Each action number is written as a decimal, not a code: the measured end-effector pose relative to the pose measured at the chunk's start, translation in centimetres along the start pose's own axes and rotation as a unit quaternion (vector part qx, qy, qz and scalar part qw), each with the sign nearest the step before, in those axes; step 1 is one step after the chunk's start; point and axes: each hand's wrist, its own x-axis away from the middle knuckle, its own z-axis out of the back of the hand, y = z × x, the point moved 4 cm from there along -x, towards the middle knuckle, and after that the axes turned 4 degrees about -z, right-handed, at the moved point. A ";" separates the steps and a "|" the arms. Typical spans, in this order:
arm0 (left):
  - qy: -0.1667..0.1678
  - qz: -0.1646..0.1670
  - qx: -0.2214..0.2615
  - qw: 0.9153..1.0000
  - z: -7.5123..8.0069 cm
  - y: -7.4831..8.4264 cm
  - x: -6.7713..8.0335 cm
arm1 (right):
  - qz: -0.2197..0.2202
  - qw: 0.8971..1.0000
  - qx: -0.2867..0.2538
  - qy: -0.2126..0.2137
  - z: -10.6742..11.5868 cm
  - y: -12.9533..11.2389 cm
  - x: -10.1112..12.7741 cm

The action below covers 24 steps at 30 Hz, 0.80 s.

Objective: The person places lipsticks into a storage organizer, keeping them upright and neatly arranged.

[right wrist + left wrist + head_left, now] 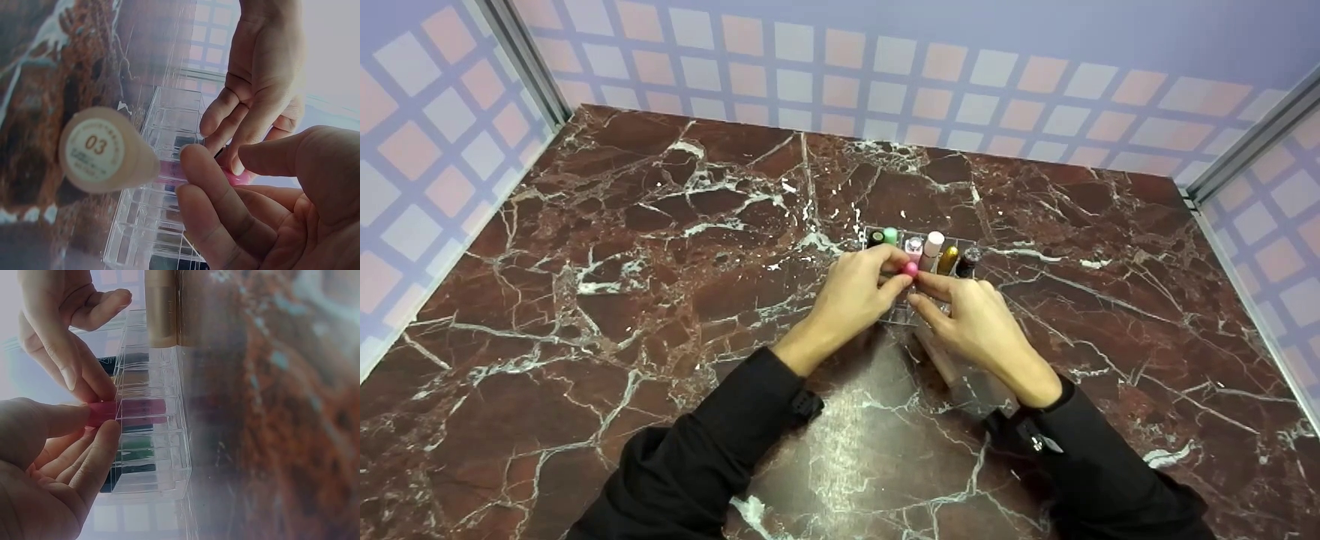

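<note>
While pinched, pink tube (911, 268) in organizer (885, 319)

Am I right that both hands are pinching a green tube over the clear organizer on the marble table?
Not quite: the tube pinched by the left hand and right hand is pink, not green, as the head view shows. It is indeed at the clear organizer on the marble table.

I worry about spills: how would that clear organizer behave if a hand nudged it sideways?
The clear organizer looks like thin, light plastic, so it would probably slide easily on the polished marble table. The tall tubes standing in it might wobble or tip.
</note>
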 end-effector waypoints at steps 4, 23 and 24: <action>0.004 0.003 0.003 1.000 0.2 0.1 0.0 | 0.000 1.000 -0.001 -0.001 0.2 0.1 0.2; -0.019 -0.020 -0.025 0.999 0.6 1.7 0.4 | 0.058 0.992 0.085 -0.075 4.6 1.7 3.1; -0.032 -0.016 -0.024 0.999 0.5 1.8 0.4 | 0.062 0.990 0.090 -0.090 4.7 1.9 3.4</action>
